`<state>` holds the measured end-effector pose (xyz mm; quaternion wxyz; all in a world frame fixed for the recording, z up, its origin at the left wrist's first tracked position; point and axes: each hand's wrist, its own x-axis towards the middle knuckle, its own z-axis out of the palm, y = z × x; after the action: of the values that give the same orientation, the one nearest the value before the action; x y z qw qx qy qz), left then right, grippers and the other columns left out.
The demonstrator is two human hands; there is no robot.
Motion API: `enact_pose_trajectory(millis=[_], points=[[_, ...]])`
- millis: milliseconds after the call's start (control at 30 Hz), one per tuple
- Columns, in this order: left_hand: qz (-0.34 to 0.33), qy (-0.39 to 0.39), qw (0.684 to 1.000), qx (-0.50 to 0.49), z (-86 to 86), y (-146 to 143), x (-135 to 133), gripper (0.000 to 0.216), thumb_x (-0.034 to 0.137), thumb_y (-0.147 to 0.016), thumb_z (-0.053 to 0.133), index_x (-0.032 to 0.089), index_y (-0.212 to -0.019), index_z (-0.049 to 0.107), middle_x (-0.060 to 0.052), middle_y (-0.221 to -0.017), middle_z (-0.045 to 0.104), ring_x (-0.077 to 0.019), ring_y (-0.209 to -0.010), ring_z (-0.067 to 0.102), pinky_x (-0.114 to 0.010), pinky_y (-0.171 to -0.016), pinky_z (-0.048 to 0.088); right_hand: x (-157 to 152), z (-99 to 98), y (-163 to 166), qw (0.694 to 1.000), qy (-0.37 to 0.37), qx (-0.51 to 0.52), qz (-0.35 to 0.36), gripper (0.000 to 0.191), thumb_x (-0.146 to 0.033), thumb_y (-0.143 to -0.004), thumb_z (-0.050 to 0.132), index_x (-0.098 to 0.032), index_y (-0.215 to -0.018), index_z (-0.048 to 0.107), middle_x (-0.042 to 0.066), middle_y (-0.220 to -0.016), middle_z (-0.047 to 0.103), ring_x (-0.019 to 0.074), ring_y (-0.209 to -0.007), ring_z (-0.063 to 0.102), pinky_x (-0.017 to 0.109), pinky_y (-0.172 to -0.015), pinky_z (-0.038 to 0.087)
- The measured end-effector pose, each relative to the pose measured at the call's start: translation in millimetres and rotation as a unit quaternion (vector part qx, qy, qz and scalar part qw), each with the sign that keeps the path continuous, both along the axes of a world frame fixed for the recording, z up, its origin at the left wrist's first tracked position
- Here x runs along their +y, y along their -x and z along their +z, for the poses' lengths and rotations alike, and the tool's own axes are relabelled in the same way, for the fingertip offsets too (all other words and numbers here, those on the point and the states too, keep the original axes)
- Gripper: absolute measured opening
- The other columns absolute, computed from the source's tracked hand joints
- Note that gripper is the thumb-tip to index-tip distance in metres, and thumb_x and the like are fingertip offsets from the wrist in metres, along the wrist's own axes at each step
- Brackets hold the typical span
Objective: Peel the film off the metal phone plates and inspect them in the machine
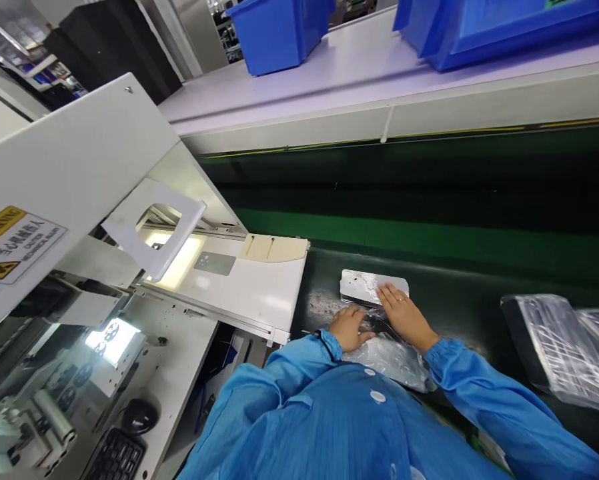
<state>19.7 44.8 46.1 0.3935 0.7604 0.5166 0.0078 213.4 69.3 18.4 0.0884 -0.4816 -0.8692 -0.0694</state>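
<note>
Dark desk [459, 303]: a long, smooth surface running left to right in front of the person, with scattered specks near the stack's left end.
Stack of flat pieces [364, 285]: lying on this desk, pale, thin and round-cornered, its top face up and glossy.
Right hand [403, 315]: fingers extended and together, laid over the stack's right part, not curled round it.
Left hand [348, 328]: just below the stack's left part, fingers bent; whether it grips anything, I cannot tell.
Clear plastic bag [387, 360]: crumpled, between the stack and the blue garment [339, 423].
Left edge: a white machine table [259, 290] ends near the stack, bearing a cream block [275, 248] and a grey plate [214, 263].
Right side: bare desk stretches from the stack to wrapped packs [562, 340], well apart.
Far side: a green band [419, 233], then a raised pale shelf [349, 80] with blue bins [274, 37].
Long axis: the stack lies crosswise before the person, its right end slightly nearer than its left; small dark marks sit toward the left end.
</note>
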Motion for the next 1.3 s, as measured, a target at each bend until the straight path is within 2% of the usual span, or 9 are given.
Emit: enact_pose_trajectory(millis=[100, 200, 567, 667, 767, 900, 1033, 1167, 1300], points=[[0.034, -0.038, 0.996, -0.079, 0.0, 33.0, -23.8, 0.047, 0.03, -0.078, 0.064, 0.016, -0.123, 0.056, -0.013, -0.137, 0.049, -0.0257, -0.129, 0.043, -0.041, -0.111, 0.031, -0.7, -19.1, -1.9, 0.996, -0.056, -0.039, 0.05, 0.041, 0.0, -0.08, 0.039, 0.003, -0.114, 0.06, 0.025, -0.121, 0.061, 0.0297, -0.115, 0.057, 0.042, -0.094, 0.047], [0.077, -0.034, 0.99, -0.114, -5.6, 62.8, -43.8, 0.038, 0.022, -0.077, 0.064, 0.014, -0.115, 0.061, -0.013, -0.128, 0.057, -0.024, -0.122, 0.05, -0.041, -0.108, 0.036, 1.4, -24.4, -5.6, 0.992, -0.09, -0.045, 0.076, 0.04, 0.0, -0.079, 0.04, 0.003, -0.112, 0.062, 0.024, -0.117, 0.064, 0.0293, -0.111, 0.06, 0.042, -0.092, 0.049], [0.112, -0.039, 0.979, -0.166, -1.5, 112.5, -70.5, 0.025, 0.014, -0.077, 0.065, 0.015, -0.102, 0.066, -0.009, -0.113, 0.067, -0.0189, -0.106, 0.063, -0.027, -0.096, 0.047, 20.0, -41.2, -19.4, 0.995, -0.036, 0.013, 0.09, 0.038, -0.012, -0.081, 0.038, -0.011, -0.095, 0.073, 0.024, -0.103, 0.069, 0.0294, -0.095, 0.067, 0.04, -0.084, 0.054], [0.115, -0.035, 0.978, -0.167, 1.6, 126.5, -78.9, 0.024, 0.012, -0.079, 0.061, 0.017, -0.101, 0.067, -0.007, -0.109, 0.069, -0.0179, -0.101, 0.065, -0.024, -0.091, 0.049, 17.3, -36.4, -17.8, 0.991, -0.045, 0.036, 0.12, 0.036, -0.022, -0.082, 0.041, -0.015, -0.093, 0.074, 0.024, -0.102, 0.069, 0.0314, -0.096, 0.067, 0.042, -0.08, 0.055], [0.114, -0.026, 0.977, -0.176, 2.2, 139.4, -87.5, 0.025, 0.014, -0.082, 0.056, 0.025, -0.1, 0.07, -0.002, -0.105, 0.07, -0.0168, -0.099, 0.066, -0.025, -0.09, 0.049, 17.8, -10.7, -10.0, 0.985, -0.085, 0.081, 0.128, 0.04, -0.024, -0.086, 0.036, -0.018, -0.103, 0.071, 0.023, -0.104, 0.069, 0.0311, -0.094, 0.067, 0.044, -0.077, 0.055], [0.107, -0.007, 0.977, -0.186, -1.6, 151.2, -92.6, 0.025, 0.02, -0.085, 0.053, 0.03, -0.097, 0.072, 0.0, -0.104, 0.071, -0.0181, -0.102, 0.065, -0.025, -0.093, 0.048, 23.8, 51.5, 44.1, 0.961, -0.173, 0.192, 0.097, 0.033, -0.026, -0.088, 0.051, -0.025, -0.117, 0.065, 0.01, -0.105, 0.072, 0.0228, -0.09, 0.069, 0.035, -0.076, 0.056], [0.09, 0.03, 0.979, -0.178, -8.5, 158.8, -93.9, 0.024, 0.017, -0.083, 0.053, 0.022, -0.097, 0.073, -0.005, -0.101, 0.072, -0.0215, -0.1, 0.066, -0.028, -0.092, 0.049, 32.1, 96.2, 147.7, 0.939, -0.173, 0.219, 0.201, 0.019, -0.021, -0.088, 0.054, -0.02, -0.098, 0.071, 0.006, -0.093, 0.075, 0.0162, -0.086, 0.069, 0.025, -0.076, 0.055], [0.098, 0.047, 0.98, -0.168, -12.6, 170.5, -103.1, 0.024, 0.018, -0.085, 0.052, 0.021, -0.1, 0.071, -0.008, -0.108, 0.07, -0.0196, -0.104, 0.064, -0.026, -0.093, 0.047, 41.0, 90.5, 234.4, 0.956, -0.125, 0.128, 0.231, 0.035, -0.008, -0.09, 0.038, -0.013, -0.104, 0.069, 0.011, -0.104, 0.072, 0.0189, -0.095, 0.067, 0.029, -0.081, 0.053], [0.133, 0.042, 0.977, -0.16, -16.6, 185.8, -119.1, 0.025, 0.021, -0.089, 0.047, 0.024, -0.103, 0.068, -0.004, -0.108, 0.07, -0.0172, -0.103, 0.064, -0.025, -0.093, 0.046, 35.5, 61.4, 269.5, 0.976, -0.054, 0.046, 0.205, 0.04, -0.006, -0.087, 0.037, -0.008, -0.117, 0.064, 0.017, -0.116, 0.067, 0.0263, -0.106, 0.062, 0.039, -0.091, 0.049]])
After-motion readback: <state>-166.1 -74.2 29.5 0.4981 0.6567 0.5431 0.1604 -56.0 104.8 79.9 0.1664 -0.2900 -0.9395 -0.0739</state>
